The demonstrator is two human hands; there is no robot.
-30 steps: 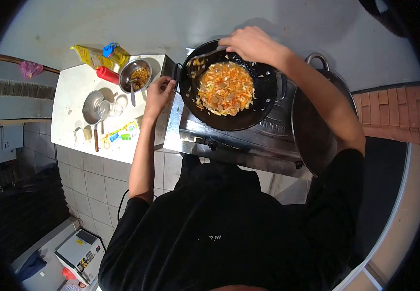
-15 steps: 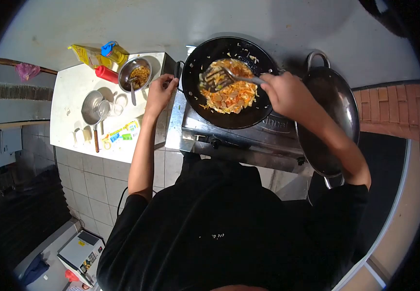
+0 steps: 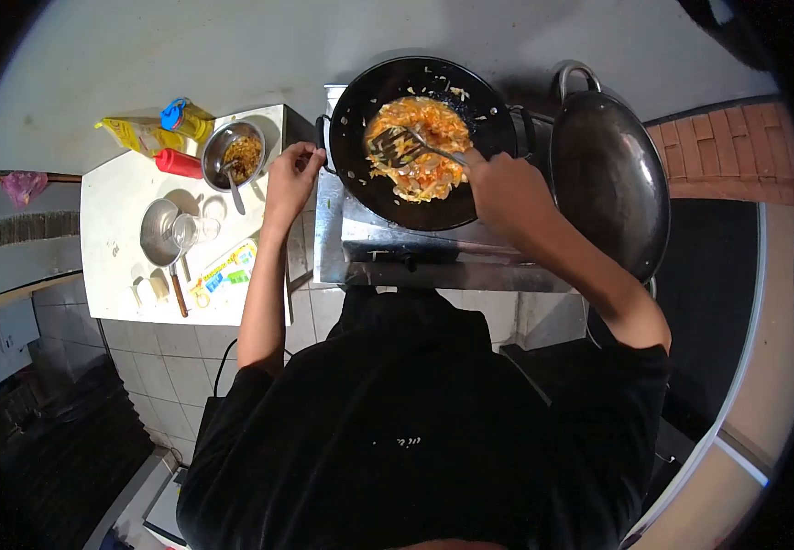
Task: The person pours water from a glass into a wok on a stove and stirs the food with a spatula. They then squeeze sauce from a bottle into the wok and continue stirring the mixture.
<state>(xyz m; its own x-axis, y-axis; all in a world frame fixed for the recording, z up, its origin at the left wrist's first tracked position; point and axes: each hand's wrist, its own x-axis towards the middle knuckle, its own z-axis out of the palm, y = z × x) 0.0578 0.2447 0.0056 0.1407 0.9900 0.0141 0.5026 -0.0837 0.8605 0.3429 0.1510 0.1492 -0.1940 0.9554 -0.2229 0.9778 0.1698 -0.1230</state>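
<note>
We find the right hand [image 3: 511, 197] closed round the spatula [image 3: 441, 153], presumably avoiding heat; the left hand [image 3: 290, 186] pinches the wok handle [image 3: 323, 133], seemingly steadying it.

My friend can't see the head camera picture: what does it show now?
Someone's right hand holds a spatula in orange chopped food inside a black wok; the left hand is at that wok's handle. A second wok is on the right, a white table with a bowl on the left.
</note>
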